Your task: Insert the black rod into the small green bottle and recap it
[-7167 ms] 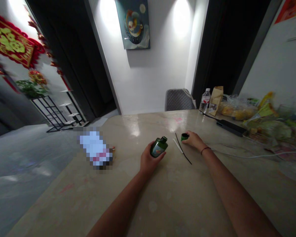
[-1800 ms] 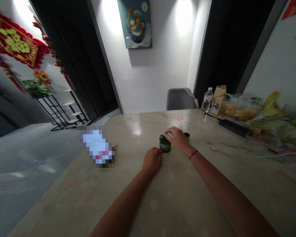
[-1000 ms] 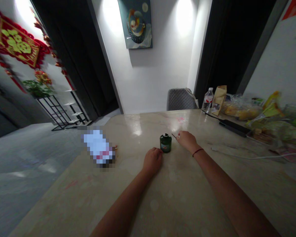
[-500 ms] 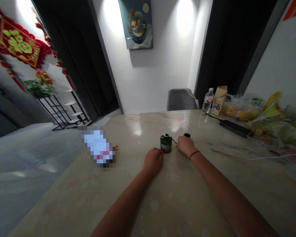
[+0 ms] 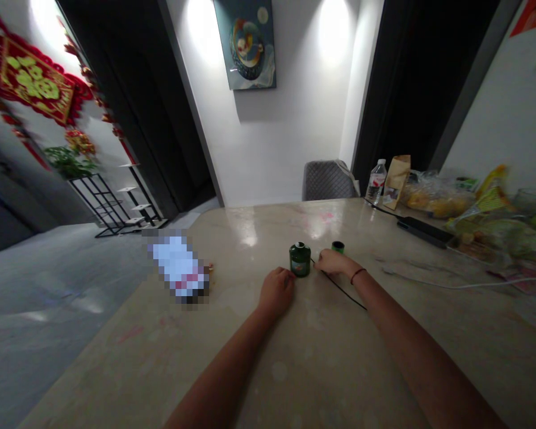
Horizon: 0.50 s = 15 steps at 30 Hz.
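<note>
Beside the green bottle (image 5: 300, 262), more black stick (image 5: 345, 291) now shows by the right hand (image 5: 330, 261), its grip unclear.

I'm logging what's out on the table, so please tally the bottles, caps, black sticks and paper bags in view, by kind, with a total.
Bottles: 2 (green bottle, clear bottle)
Caps: 1 (green cap)
Black sticks: 1 (thin black stick)
Paper bags: 1 (brown paper bag)
Total: 5
</note>
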Each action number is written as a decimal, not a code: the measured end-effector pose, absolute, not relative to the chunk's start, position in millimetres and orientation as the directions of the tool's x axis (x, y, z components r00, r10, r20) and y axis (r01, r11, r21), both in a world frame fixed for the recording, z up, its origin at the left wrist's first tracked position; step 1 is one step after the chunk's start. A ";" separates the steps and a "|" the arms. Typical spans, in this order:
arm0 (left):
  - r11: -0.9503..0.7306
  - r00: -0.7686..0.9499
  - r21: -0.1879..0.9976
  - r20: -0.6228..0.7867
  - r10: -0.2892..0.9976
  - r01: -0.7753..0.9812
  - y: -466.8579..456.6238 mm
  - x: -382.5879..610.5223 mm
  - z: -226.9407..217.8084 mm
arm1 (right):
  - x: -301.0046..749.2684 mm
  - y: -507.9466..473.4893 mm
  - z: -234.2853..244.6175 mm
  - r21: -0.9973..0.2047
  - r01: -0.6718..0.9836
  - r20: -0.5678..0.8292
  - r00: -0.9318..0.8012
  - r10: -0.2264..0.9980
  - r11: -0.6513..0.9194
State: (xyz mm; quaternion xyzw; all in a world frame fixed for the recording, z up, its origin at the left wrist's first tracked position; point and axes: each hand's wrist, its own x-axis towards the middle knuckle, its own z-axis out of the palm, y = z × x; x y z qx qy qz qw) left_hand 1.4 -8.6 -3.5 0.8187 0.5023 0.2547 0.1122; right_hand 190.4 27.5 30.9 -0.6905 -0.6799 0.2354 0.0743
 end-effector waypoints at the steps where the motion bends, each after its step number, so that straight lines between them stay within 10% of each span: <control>1: -0.472 0.367 0.439 0.305 0.879 0.765 -8.5 1.3 -3.8 | 191.3 27.9 32.8 -0.457 0.887 -0.221 -0.033 0.975 -0.073; 8: -0.486 0.376 0.448 0.314 0.871 0.750 -7.0 0.4 -5.1 | 201.1 27.9 49.5 -0.734 0.673 -0.142 -0.017 0.990 -0.094; 15: -0.482 0.379 0.448 0.304 0.874 0.753 -7.7 0.7 -4.3 | 217.8 27.3 64.5 -0.997 -0.051 -0.055 0.052 0.997 -0.052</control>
